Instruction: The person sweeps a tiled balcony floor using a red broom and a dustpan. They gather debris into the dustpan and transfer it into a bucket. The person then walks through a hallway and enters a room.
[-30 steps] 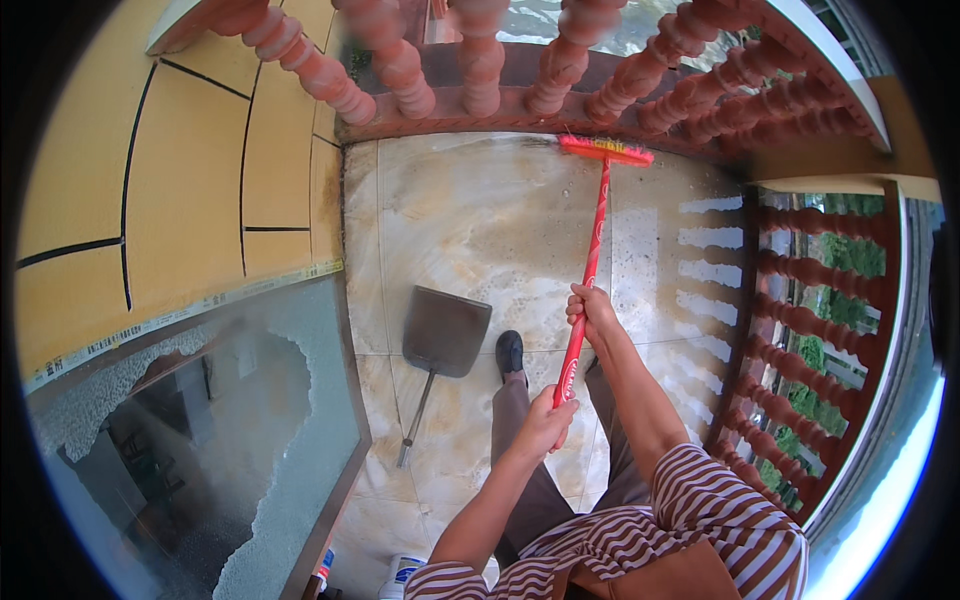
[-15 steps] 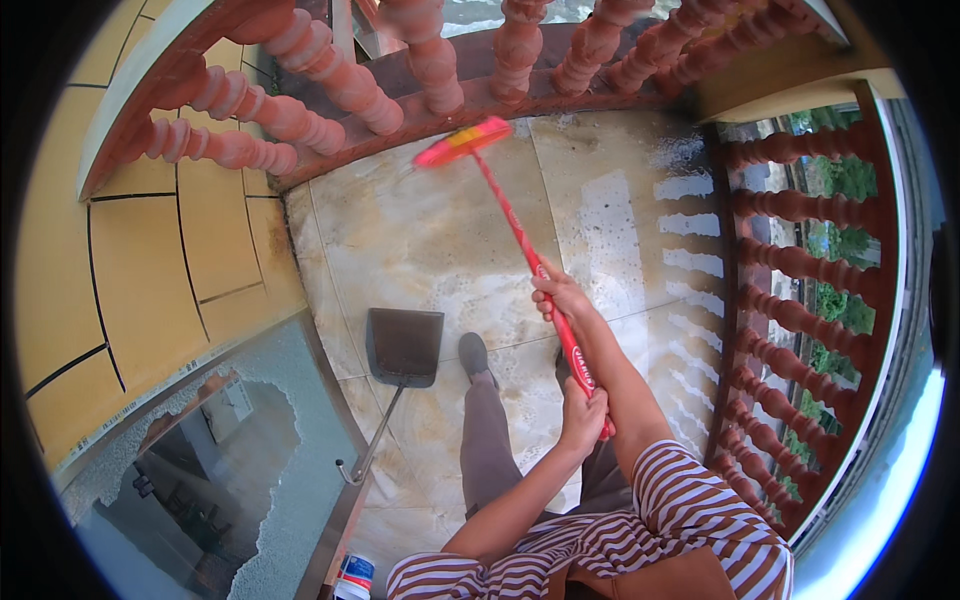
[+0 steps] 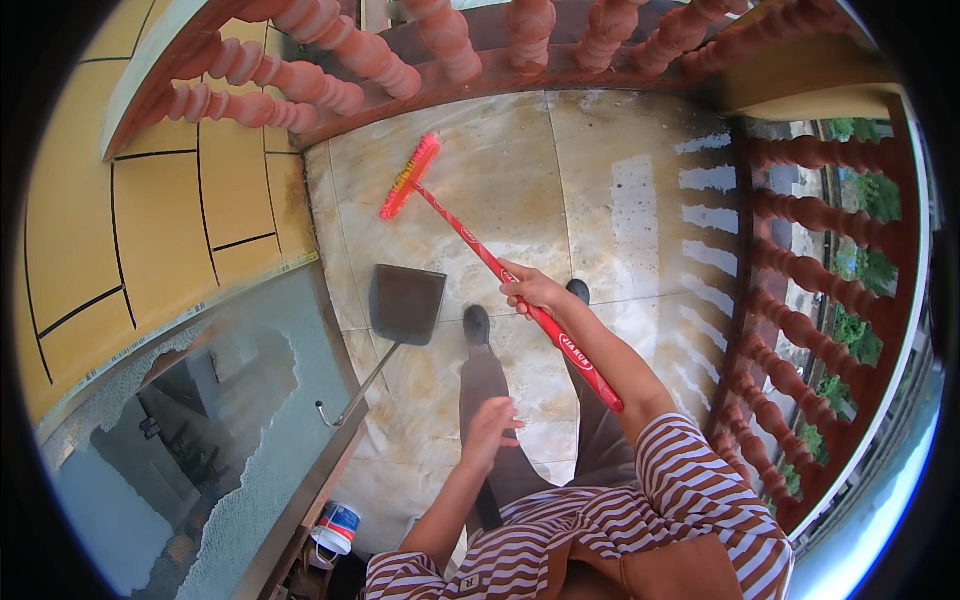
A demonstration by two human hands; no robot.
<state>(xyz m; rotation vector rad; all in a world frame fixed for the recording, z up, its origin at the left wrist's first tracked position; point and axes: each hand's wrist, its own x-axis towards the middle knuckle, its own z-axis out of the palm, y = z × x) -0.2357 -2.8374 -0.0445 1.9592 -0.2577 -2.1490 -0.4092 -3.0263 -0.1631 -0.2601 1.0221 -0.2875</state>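
My right hand is wrapped round the red handle of a long-handled floor brush. Its pink-red head with yellow and red bristles is at the far left of the tiled floor, tilted so the bristles face left. The handle's thick end lies along my right forearm. My left hand is off the handle, held above my left leg with its fingers apart and nothing in it. A dark dustpan with a long metal handle lies on the floor left of my feet.
Red balusters line the far side, and more balusters run along the right. A tan tiled wall and a glass panel stand at the left. A white bucket is at the lower left. The floor looks wet and stained.
My left hand has let go of the brush handle and moved left and down. The brush head has swung left and turned more upright. My right hand still grips the handle.
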